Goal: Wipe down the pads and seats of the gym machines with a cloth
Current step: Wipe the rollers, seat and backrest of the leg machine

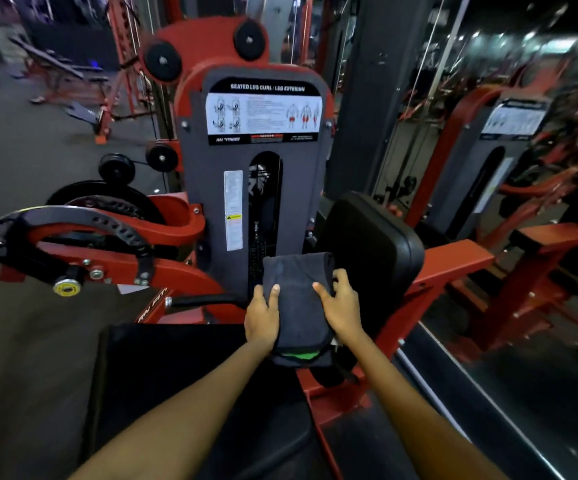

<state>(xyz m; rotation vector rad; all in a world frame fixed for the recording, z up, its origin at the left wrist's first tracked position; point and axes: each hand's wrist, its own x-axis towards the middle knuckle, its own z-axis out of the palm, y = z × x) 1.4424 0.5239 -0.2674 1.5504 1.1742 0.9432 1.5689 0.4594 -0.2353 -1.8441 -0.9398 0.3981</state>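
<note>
Both hands (301,313) on dark cloth (296,289), gripping.

We see our two bare forearms, no sleeves, watch or bands on them, running in from 6 o'clock to our left hand (262,315) and right hand (341,308), both ungloved, no rings showing.

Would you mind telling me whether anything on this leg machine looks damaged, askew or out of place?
Nothing stands out. Both hands, left hand and right hand, hold the folded dark grey cloth in front of the black padded backrest. The pad looks intact, and the white instruction placard sits straight on the grey shroud.
</note>
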